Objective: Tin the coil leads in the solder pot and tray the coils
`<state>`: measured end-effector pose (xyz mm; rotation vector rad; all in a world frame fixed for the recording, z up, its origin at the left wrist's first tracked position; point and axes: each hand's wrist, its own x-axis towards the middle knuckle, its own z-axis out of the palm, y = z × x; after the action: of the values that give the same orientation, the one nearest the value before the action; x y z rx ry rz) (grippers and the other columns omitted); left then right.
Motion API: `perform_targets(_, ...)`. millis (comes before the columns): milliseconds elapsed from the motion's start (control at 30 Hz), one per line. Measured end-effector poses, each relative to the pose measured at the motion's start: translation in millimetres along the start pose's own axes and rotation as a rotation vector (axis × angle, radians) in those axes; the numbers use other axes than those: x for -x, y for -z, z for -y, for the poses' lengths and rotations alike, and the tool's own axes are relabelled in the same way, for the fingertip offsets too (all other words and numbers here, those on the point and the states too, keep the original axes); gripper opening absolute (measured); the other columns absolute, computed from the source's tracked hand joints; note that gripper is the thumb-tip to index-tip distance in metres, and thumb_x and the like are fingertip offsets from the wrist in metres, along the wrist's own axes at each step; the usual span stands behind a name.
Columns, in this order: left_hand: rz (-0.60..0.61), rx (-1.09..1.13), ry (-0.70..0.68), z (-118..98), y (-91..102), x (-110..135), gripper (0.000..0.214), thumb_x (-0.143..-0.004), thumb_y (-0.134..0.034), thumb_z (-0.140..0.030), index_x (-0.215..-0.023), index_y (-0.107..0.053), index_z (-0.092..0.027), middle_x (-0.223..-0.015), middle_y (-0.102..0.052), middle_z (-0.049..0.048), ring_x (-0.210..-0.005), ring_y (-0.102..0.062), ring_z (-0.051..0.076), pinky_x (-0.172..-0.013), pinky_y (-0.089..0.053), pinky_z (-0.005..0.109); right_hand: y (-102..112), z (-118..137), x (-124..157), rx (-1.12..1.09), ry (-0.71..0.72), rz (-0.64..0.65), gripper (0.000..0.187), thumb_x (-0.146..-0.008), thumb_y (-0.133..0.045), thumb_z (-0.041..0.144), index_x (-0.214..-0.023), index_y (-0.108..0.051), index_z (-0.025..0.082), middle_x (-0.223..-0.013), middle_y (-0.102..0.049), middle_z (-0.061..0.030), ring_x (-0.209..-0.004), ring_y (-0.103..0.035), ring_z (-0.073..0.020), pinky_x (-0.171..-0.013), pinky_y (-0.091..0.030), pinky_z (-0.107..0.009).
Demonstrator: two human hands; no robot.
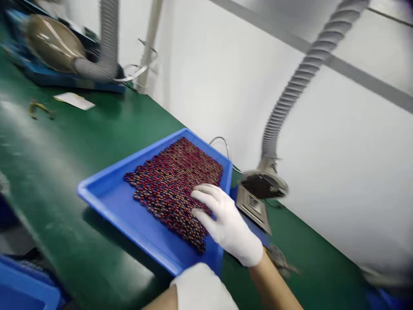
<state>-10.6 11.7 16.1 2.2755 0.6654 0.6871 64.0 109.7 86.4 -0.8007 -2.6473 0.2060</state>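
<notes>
Red-and-blue cylindrical parts (174, 189) lie packed in a mat inside a blue plastic tray (106, 202) on the green worktop (64, 172). The gloved right hand (227, 221) rests its fingers (203, 193) flat on them; the left hand's (201, 286) fingers are out of view, their state unclear. Right of the tray, a barcode label (253, 204) is unreadable below a ribbed extraction hose (284, 107).

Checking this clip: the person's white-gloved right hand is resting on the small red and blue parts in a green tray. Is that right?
No: the tray is blue, not green, as the head view shows. The rest stands: the white-gloved right hand rests on the small red and blue parts.
</notes>
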Motion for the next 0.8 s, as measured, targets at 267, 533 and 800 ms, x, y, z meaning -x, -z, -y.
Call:
perform_targets(267,0.087,-0.219,0.047,-5,-3.4,-2,0.018,-0.088,-0.057,-0.033,-0.074,-0.067,-0.028,-0.066,-0.07,-0.0048,-0.06,-0.062,0.019,-0.053,-0.025,0.032,12,10,212,-0.047,-0.724,-0.112,0.009,-0.081,-0.065,0.019,-0.085,-0.068,0.025,-0.104,-0.065,-0.0033,-0.101,-0.061,-0.0211,-0.09,-0.049,-0.036)
perform_targets(533,0.27,-0.204,0.24,-15,-5.4,-12,0.032,-0.093,-0.044,-0.035,-0.067,-0.059,-0.025,-0.061,-0.062,-0.006,-0.057,-0.055,0.014,-0.054,-0.026,0.027,-26,36,274,0.135,-0.965,-0.029,0.014,-0.087,-0.055,0.024,-0.092,-0.067,0.022,-0.104,-0.066,-0.0087,-0.105,-0.057,-0.0299,-0.091,-0.045,-0.049)
perform_targets(800,0.206,-0.266,0.454,-31,8.3,-48,0.031,-0.092,-0.042,-0.039,-0.083,-0.069,-0.026,-0.079,-0.073,-0.0001,-0.074,-0.067,0.022,-0.066,-0.043,0.027,-1,-13,241,-0.096,-1.013,-0.141,0.007,-0.078,-0.054,0.014,-0.076,-0.056,0.02,-0.073,-0.065,-0.0033,-0.068,-0.064,-0.0201,-0.065,-0.051,-0.032)
